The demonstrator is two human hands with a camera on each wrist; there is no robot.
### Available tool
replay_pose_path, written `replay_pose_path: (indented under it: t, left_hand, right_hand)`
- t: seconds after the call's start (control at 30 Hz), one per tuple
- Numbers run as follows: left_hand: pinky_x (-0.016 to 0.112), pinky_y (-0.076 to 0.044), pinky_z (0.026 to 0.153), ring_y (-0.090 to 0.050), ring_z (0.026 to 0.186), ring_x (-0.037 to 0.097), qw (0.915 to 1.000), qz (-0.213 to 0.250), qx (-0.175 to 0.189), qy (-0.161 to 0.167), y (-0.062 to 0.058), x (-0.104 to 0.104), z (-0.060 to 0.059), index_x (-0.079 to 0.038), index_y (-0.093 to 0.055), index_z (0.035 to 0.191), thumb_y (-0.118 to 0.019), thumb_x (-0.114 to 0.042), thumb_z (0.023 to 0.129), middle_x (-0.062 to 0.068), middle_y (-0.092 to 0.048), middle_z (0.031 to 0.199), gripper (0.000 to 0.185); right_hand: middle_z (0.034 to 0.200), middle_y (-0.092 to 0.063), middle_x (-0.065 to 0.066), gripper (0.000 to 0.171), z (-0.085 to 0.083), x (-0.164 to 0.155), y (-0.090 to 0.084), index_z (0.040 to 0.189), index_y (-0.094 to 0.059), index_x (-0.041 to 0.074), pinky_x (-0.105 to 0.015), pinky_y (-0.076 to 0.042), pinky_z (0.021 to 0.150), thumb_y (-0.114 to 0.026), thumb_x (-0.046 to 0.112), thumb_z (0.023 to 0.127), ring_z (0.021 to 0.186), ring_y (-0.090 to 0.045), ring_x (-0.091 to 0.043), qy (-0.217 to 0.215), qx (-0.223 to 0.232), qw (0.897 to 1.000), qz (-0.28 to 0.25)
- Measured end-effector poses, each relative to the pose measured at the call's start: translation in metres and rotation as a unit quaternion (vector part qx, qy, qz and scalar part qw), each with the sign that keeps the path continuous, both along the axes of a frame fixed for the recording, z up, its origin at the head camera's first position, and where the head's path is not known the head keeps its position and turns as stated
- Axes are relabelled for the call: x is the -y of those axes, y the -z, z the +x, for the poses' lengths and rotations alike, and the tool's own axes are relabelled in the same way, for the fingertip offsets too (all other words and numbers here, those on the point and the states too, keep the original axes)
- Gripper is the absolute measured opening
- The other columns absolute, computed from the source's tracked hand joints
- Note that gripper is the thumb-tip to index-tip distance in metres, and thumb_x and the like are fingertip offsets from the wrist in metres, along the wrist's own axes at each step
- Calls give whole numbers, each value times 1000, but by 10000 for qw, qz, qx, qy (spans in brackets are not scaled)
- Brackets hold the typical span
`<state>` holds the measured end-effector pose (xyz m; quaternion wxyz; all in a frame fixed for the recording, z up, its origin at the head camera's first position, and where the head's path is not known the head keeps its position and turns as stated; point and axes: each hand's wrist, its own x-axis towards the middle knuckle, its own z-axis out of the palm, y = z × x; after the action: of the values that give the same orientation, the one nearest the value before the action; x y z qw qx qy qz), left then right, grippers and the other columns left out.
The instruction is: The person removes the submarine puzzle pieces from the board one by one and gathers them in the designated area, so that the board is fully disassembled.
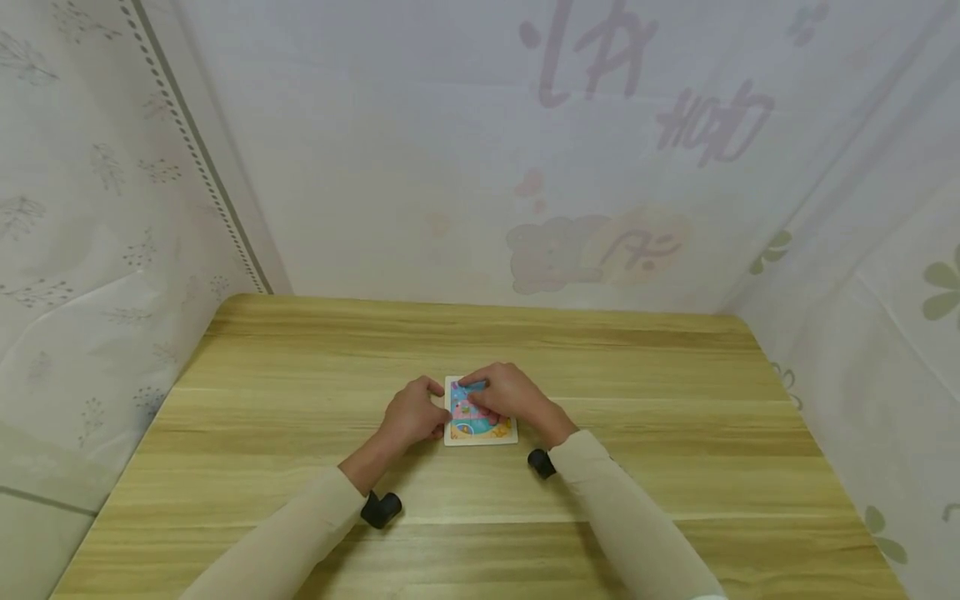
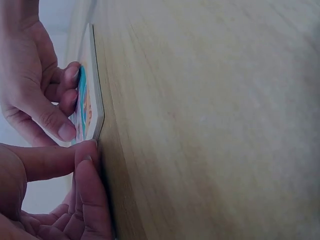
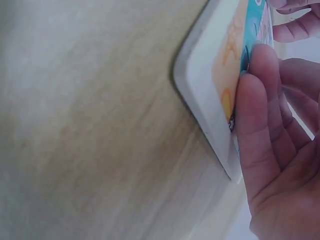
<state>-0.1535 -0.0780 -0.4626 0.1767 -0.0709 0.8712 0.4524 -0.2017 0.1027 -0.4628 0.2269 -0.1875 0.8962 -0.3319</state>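
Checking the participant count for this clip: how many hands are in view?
2. The left hand touches the left edge of the picture board; the right hand has its fingers on the board's picture. Both wrist views show this same pair; none appears hidden.

Picture board: plain off-white border; printed scene in blue and teal, with pink areas at mid-field and an orange, sandy band along the lower edge. Counter: yellow-brown, streaked wood grain. Left sleeve and right sleeve: plain beige. Both wrist cameras: black. Rear cloth: pale ground, faded mauve lettering, pinkish hearts, muted bear motif. Left cloth: whitish, grey twig sprigs, dark green stripe beside a dotted line. Right cloth: whitish, olive-green petal or leaf motifs.
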Motion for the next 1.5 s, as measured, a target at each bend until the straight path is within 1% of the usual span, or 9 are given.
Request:
replay_pose_path:
  t: [0.23,0.43,0.6,0.77,0.9,1.03,1.27,1.4,1.5]
  left_hand:
    - [21,-43,45,-61,48,13,9997,-239,-88,61,0,-2,0,2,-57,117,-72,-5,83,6,-64,58,38]
    - [22,-44,47,-63,49,13,9991,-346,-225,130,0,-3,1,3,-57,117,-72,-5,83,5,-65,59,39]
    - [22,-45,47,-64,50,14,9989,-322,-291,177,0,-3,2,4,-57,117,-72,-5,84,5,-65,59,38]
    - [22,-44,47,-63,50,13,9988,-331,-318,175,1,-3,3,4,-57,116,-72,-5,83,5,-65,59,38]
    - [22,-44,47,-62,49,12,9985,-365,-345,196,0,-2,3,5,-57,115,-72,-4,83,5,-65,60,36]
    - [23,-44,48,-63,50,12,9987,-345,-329,196,0,-1,3,5,-56,115,-72,-5,83,5,-66,62,37]
    - [21,-42,46,-63,49,14,9987,-338,-322,180,0,-1,4,5,-56,118,-72,-5,84,5,-65,60,38]
    - [22,-43,47,-63,48,13,9984,-386,-365,216,-1,-1,4,4,-56,117,-72,-6,84,5,-64,59,38]
    - [23,-44,49,-63,48,13,9982,-395,-378,227,-1,-1,4,4,-57,117,-72,-6,84,5,-64,59,37]
  right_hand:
    - [53,-54,2,25,-1,2,2,118,-70,18,-20,-46,41,-64,17,94,41,-51,-9,160,7,9999,-52]
    - [49,-52,4,23,-1,5,5,115,-69,17,-20,-39,42,-64,17,93,40,-46,-8,312,-173,9993,-88]
    - [48,-50,4,20,0,7,6,114,-66,17,-21,-36,44,-62,15,94,40,-46,-8,333,-141,9993,-34]
    - [50,-49,5,12,2,8,6,105,-66,17,-21,-33,43,-60,14,95,41,-43,-8,317,-209,9993,66]
    - [51,-48,5,16,4,9,6,110,-67,18,-22,-30,44,-59,15,96,42,-41,-8,340,-336,9988,95]
    - [52,-50,4,24,5,8,8,118,-69,18,-22,-31,44,-59,16,95,43,-42,-9,370,-380,9986,14]
    - [58,-55,5,26,5,8,7,119,-72,20,-20,-32,46,-62,19,95,46,-40,-8,326,-533,9980,83]
    - [51,-51,5,26,5,8,5,119,-71,19,-20,-31,45,-62,18,95,44,-38,-8,265,-476,9984,126]
    - [51,-50,5,27,4,8,4,120,-71,18,-19,-31,44,-61,17,95,44,-37,-8,195,-481,9986,137]
